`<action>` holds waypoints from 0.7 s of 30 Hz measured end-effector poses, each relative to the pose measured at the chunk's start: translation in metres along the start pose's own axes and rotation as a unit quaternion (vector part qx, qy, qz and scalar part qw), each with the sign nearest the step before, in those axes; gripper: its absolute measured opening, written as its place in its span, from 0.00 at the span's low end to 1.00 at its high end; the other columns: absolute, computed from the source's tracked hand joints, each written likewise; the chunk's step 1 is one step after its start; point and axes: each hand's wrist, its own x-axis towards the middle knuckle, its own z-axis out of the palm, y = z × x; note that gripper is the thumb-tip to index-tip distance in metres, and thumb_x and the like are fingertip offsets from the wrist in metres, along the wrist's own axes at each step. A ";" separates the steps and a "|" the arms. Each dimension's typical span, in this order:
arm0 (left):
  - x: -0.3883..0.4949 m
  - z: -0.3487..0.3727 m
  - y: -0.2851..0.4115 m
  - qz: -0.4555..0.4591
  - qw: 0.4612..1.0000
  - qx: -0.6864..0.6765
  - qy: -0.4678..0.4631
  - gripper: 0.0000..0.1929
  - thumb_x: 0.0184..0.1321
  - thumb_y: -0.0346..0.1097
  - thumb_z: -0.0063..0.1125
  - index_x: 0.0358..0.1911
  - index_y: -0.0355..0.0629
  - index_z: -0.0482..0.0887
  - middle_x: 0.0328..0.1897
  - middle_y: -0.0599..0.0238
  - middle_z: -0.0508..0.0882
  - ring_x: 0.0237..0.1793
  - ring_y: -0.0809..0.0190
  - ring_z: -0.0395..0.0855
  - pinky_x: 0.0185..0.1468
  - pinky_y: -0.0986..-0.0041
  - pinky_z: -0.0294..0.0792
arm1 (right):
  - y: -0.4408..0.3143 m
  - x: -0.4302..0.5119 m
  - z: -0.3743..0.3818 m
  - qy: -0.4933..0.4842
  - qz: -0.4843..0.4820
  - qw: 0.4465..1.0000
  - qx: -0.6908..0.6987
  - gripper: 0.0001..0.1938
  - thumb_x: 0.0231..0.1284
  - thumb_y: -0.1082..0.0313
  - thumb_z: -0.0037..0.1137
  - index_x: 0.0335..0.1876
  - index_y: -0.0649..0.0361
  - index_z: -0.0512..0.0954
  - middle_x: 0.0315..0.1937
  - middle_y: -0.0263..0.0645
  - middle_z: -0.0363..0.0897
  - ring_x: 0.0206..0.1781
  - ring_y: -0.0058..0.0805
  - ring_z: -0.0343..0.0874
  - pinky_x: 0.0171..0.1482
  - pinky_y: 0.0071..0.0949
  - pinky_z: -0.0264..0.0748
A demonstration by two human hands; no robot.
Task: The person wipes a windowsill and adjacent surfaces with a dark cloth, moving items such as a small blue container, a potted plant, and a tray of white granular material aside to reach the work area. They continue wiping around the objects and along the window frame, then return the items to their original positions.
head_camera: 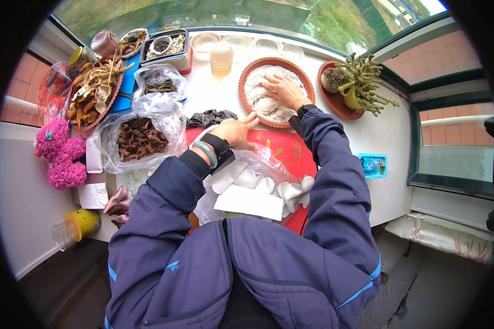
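Observation:
A round terracotta-coloured tray [242,91] with a scalloped rim holds a layer of small white granules [257,79]. My right hand [286,90] lies palm down on the granules with its fingers spread, and they show darker gaps around it. Just outside the tray's near left edge is my left hand [235,132], fingers apart and nothing seen in it. Beneath it lie a red printed sheet [302,150], a clear plastic bag [267,158] and a crumpled black bag [211,118]. White paper [249,202] and white rolled pieces [290,191] rest nearer my body.
Left are a plastic bag of brown dried roots [142,139], a tray of dried slices [94,92], a bag of thin stalks [160,85] and a pink rose-covered figure [64,154]. A bottle [221,59] stands behind. Right are a potted succulent [360,84] and a blue box [372,165].

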 end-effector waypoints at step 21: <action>-0.001 0.000 0.001 0.000 1.000 0.012 -0.005 0.50 0.54 0.63 0.56 0.74 0.47 0.48 0.80 0.67 0.45 0.51 0.43 0.81 0.59 0.60 0.71 | -0.003 0.008 -0.010 0.034 0.179 0.957 0.227 0.14 0.57 0.59 0.61 0.46 0.57 0.82 0.39 0.49 0.82 0.46 0.47 0.80 0.51 0.39 0.75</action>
